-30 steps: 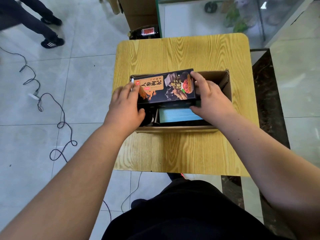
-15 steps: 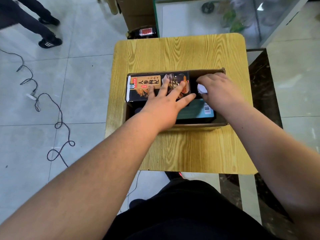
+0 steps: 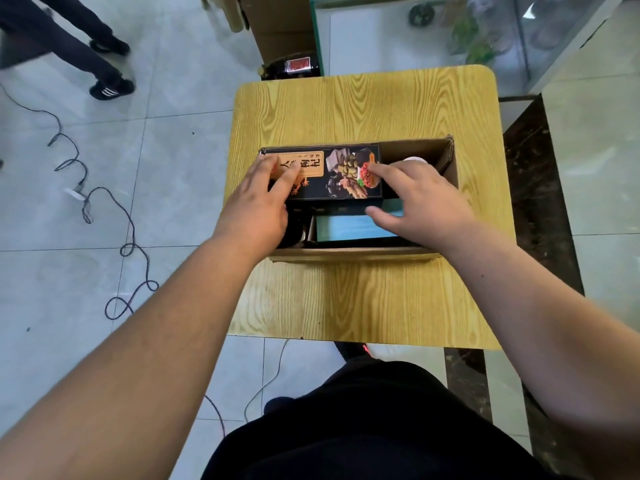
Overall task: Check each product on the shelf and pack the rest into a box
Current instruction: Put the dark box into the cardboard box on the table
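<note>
Both spread, left hand (image 3: 256, 209) and right hand (image 3: 426, 202) touch product box (image 3: 341, 187) lying left-to-right.

Wooden table (image 3: 367, 109) — cable (image 3: 104, 188) on tiled floor (image 3: 173, 161)

The dark product box (image 3: 346, 190) carries a tan label (image 3: 313, 164) reading, apparently, "人…枸杞".

Left hand (image 3: 252, 209) and right hand (image 3: 427, 206) bare past the forearms (image 3: 156, 341), black garment (image 3: 363, 427), perhaps a red-trimmed dark shoe (image 3: 349, 349).
</note>
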The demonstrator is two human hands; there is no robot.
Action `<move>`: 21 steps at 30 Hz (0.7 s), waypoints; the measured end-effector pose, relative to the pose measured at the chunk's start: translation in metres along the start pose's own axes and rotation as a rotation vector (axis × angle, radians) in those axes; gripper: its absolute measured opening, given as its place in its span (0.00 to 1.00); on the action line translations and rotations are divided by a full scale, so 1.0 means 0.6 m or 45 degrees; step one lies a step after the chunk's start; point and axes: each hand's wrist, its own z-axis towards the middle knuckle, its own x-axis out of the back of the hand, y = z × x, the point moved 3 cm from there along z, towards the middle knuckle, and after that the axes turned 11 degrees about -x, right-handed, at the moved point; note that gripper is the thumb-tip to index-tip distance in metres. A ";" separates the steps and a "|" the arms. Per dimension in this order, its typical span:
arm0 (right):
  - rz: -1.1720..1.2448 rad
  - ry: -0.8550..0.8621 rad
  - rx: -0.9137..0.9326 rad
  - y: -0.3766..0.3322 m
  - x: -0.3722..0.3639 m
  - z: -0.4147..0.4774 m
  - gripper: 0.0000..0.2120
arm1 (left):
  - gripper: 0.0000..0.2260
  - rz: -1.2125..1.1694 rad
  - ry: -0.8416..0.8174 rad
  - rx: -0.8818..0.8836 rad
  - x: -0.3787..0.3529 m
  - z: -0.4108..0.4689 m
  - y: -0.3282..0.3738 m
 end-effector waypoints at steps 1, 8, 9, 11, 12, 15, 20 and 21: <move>-0.003 0.009 0.001 -0.001 -0.003 0.002 0.31 | 0.31 -0.037 0.034 0.009 -0.004 -0.004 -0.001; -0.011 0.058 -0.071 -0.008 -0.017 0.006 0.31 | 0.30 -0.181 0.056 0.022 -0.013 -0.023 0.011; -0.020 0.084 -0.072 -0.015 -0.016 0.002 0.32 | 0.30 -0.213 0.050 0.030 -0.011 -0.034 0.013; -0.029 0.157 -0.008 -0.036 -0.012 -0.006 0.35 | 0.31 -0.208 -0.017 0.070 -0.012 -0.063 0.013; -0.040 0.174 0.047 -0.050 -0.012 -0.009 0.36 | 0.31 -0.168 -0.074 0.109 -0.014 -0.079 0.010; -0.079 0.132 0.207 -0.107 -0.018 -0.016 0.39 | 0.32 -0.018 -0.187 0.243 -0.023 -0.129 -0.010; -0.127 -0.004 0.525 -0.222 -0.064 -0.044 0.39 | 0.38 0.047 -0.114 0.465 -0.013 -0.235 -0.044; -0.148 -0.045 0.597 -0.246 -0.079 -0.051 0.39 | 0.38 0.039 -0.080 0.517 -0.008 -0.262 -0.051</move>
